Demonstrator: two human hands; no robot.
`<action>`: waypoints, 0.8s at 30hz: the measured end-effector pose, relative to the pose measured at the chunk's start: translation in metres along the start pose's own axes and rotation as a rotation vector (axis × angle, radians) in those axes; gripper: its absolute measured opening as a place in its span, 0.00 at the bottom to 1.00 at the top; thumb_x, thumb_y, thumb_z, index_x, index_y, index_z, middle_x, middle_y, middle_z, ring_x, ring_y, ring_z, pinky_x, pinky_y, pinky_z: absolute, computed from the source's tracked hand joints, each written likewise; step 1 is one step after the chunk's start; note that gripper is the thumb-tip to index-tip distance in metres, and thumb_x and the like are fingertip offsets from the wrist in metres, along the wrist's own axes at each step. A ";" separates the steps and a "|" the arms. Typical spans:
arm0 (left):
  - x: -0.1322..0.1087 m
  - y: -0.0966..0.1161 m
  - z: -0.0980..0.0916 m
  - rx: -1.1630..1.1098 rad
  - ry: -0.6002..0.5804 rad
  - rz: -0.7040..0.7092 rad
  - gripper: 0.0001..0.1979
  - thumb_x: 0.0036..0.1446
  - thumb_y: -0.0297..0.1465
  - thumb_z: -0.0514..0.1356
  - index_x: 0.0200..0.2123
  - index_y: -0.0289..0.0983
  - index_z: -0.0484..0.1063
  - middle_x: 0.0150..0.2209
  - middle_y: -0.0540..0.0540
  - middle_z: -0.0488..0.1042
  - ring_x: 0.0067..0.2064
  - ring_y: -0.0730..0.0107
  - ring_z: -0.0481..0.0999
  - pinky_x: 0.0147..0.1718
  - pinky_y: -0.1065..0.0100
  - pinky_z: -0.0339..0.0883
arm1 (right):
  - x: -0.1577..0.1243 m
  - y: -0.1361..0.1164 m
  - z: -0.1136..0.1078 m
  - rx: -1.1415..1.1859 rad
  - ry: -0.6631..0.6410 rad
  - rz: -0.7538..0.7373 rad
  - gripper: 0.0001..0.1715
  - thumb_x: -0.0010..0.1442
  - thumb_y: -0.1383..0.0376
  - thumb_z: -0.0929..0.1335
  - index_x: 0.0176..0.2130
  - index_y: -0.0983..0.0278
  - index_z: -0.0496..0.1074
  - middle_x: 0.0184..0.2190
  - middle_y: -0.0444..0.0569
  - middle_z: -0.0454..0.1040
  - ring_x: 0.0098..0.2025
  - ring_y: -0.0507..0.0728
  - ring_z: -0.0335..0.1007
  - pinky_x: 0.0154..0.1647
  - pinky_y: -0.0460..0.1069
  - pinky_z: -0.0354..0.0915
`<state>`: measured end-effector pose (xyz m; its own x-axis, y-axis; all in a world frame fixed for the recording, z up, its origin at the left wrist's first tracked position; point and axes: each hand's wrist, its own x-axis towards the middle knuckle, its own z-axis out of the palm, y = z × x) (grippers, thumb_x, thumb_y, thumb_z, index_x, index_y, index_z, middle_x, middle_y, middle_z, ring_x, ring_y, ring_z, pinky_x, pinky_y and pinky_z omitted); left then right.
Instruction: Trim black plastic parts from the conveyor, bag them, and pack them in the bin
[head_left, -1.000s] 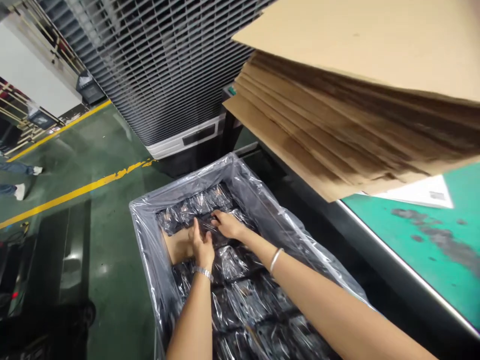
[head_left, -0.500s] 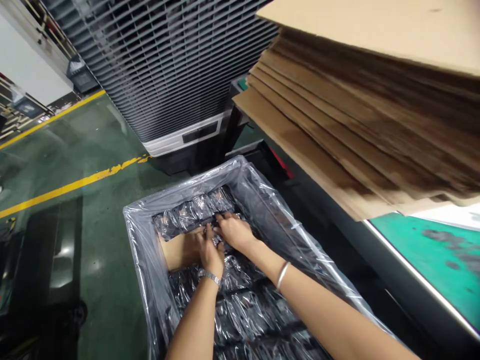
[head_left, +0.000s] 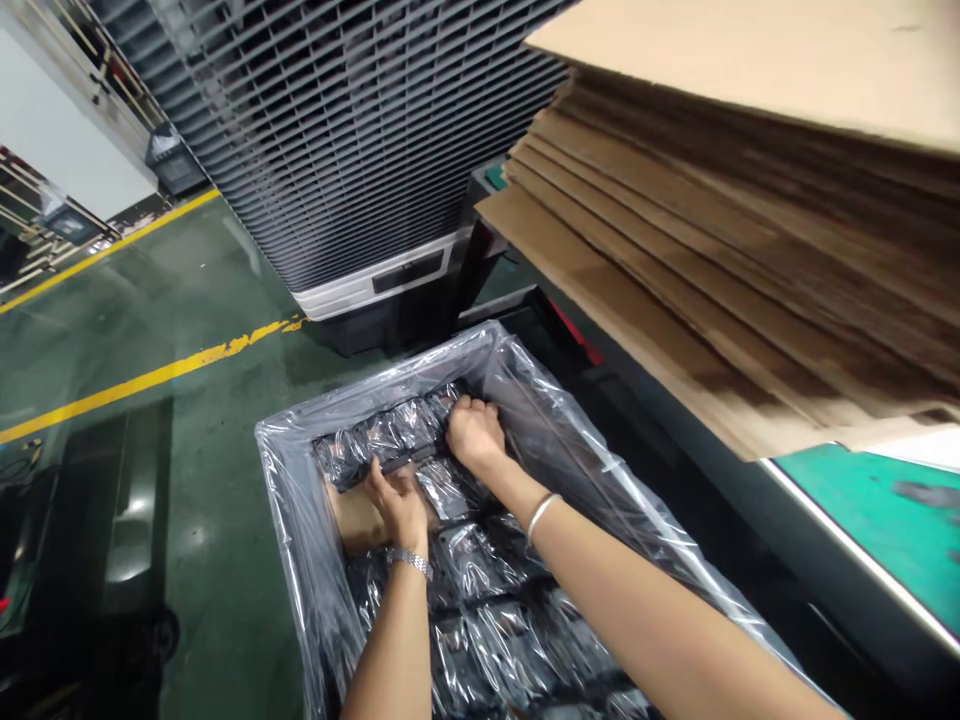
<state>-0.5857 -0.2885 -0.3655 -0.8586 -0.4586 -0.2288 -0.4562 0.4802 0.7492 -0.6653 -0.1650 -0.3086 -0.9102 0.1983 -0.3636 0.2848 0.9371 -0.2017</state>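
My left hand (head_left: 397, 505) lies on a dark, plastic-wrapped packet (head_left: 442, 488) in the middle of a bin, fingers spread, a metal watch (head_left: 409, 562) on its wrist. My right hand (head_left: 476, 435), wearing a silver bangle (head_left: 540, 515), presses at the far end of the row of packets (head_left: 375, 440), near the liner wall. A piece of brown cardboard (head_left: 352, 520) shows just left of my left hand. Further wrapped packets (head_left: 480, 620) fill the bin nearer me. A translucent grey plastic liner (head_left: 300, 500) lines the bin and folds over its rim.
A stack of corrugated cardboard sheets (head_left: 712, 270) overhangs at upper right, above a green table (head_left: 847, 490) with a steel edge. A large grille-fronted unit (head_left: 337, 130) stands behind the bin. The green floor (head_left: 210, 290) carries a yellow line (head_left: 150, 380) at left.
My hands have moved apart: the right hand shifted toward the far right of the liner, the left slid toward me. The view has turned slightly, and the co-worker's feet have left the frame.
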 end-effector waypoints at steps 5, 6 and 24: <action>-0.003 0.002 0.003 -0.003 0.016 -0.065 0.22 0.52 0.25 0.51 0.52 0.33 0.58 0.51 0.34 0.64 0.54 0.58 0.64 0.52 0.60 0.57 | 0.002 -0.001 0.001 0.014 -0.077 -0.027 0.18 0.59 0.66 0.59 0.47 0.74 0.65 0.45 0.65 0.66 0.49 0.64 0.61 0.44 0.52 0.59; -0.003 0.002 0.004 -0.004 0.017 -0.072 0.21 0.52 0.25 0.51 0.52 0.33 0.59 0.51 0.34 0.64 0.53 0.59 0.65 0.51 0.60 0.58 | 0.002 0.000 0.002 0.017 -0.107 -0.030 0.19 0.59 0.64 0.60 0.47 0.73 0.65 0.45 0.64 0.66 0.48 0.64 0.62 0.43 0.52 0.60; -0.006 0.049 0.001 0.554 -0.317 0.474 0.21 0.55 0.28 0.48 0.52 0.42 0.62 0.55 0.48 0.64 0.57 0.58 0.54 0.53 0.53 0.51 | 0.003 0.010 0.003 0.038 -0.191 0.012 0.18 0.61 0.65 0.55 0.47 0.69 0.65 0.47 0.61 0.69 0.45 0.62 0.69 0.37 0.51 0.64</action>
<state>-0.6029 -0.2615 -0.3283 -0.9780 0.0823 -0.1915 -0.0039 0.9114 0.4116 -0.6643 -0.1564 -0.3146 -0.8340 0.1478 -0.5316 0.3096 0.9229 -0.2291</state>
